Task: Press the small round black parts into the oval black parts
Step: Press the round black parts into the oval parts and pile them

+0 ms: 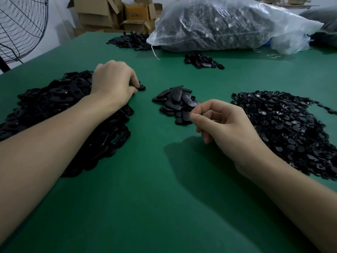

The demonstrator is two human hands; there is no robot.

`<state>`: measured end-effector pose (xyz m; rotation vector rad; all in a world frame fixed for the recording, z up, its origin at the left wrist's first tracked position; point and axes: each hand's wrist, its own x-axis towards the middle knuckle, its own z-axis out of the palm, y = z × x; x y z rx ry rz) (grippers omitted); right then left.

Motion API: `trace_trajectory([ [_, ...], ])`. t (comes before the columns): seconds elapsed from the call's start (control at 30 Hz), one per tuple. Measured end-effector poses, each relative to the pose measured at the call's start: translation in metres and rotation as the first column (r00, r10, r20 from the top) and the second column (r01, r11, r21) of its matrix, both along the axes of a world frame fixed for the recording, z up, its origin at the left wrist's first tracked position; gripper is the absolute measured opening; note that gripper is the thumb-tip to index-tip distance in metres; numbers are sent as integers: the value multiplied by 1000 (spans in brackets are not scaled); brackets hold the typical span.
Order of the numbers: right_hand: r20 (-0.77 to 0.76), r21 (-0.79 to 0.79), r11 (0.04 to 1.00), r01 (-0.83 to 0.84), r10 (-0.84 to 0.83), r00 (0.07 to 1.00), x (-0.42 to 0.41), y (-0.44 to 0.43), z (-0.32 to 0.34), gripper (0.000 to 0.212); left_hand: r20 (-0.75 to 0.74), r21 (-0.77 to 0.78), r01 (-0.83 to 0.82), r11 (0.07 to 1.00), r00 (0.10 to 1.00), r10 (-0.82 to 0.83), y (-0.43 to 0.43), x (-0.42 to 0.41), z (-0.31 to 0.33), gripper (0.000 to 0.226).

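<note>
A large heap of oval black parts (54,99) lies on the left of the green table (145,179). My left hand (114,81) rests on the heap's right edge, and its curled fingers pinch one oval black part (141,87) against the table. A wide spread of small round black parts (284,125) covers the right side. My right hand (224,123) hovers beside it with fingers curled; nothing shows between its fingertips. Between my hands sits a small pile of oval black parts (176,105).
Further back lie another small pile of black parts (202,61) and a flat dark pile (131,41). A big clear plastic bag of dark parts (228,24) fills the back. Cardboard boxes (113,13) stand behind, and a wire fan (20,28) stands at the left.
</note>
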<state>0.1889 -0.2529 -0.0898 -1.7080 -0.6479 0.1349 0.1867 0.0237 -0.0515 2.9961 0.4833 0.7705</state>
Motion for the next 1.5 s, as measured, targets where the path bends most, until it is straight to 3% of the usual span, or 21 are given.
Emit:
trace_trajectory([
  [0.13, -10, -4, 1000, 9, -9, 1000, 0, 0, 1, 8, 118, -199, 336, 921, 941, -318, -29, -17, 2, 11],
  [0.27, -31, 1, 999, 39, -39, 999, 0, 0, 1, 9, 282, -446, 600, 664, 799, -532, -69, -53, -6, 13],
  [0.4, -54, 42, 999, -11, 14, 998, -5, 1, 6, 9, 393, -752, 560, 347, 804, -446, -88, -78, -22, 12],
  [0.57, -73, 78, 996, -52, 58, 996, -10, 0, 10, 12, 388, -894, 439, 86, 857, -339, -93, -90, -30, 6],
  [0.77, -107, 39, 997, -67, 71, 992, -13, 2, 12, 13, 386, -911, 411, 7, 860, -334, -95, -95, -32, 15],
  [0.93, -63, -13, 994, -106, 105, 992, -11, 3, 11, 13, 378, -922, 385, -41, 868, -321, -93, -97, -35, 10],
  [1.03, 27, 4, 993, 118, -118, 993, -1, -5, 12, 10, 391, -920, 378, -102, 875, -285, -88, -98, -34, 7],
  [1.13, 303, -153, 905, 396, -339, 891, 18, -19, 14, 12, 390, -920, 380, -93, 873, -293, -86, -100, -34, 6],
  [1.23, 535, -350, 776, 525, -295, 792, 29, -23, 11, 16, 374, -925, 377, -51, 877, -301, -88, -100, -37, 6],
  [1.4, 648, -414, 662, 625, -268, 713, 38, -33, 15, 16, 375, -913, 405, 39, 875, -308, -88, -100, -38, 7],
  [1.5, 674, -484, 581, 654, -228, 702, 42, -36, 14, 18, 397, -908, 418, 10, 869, -297, -88, -101, -37, 9],
])
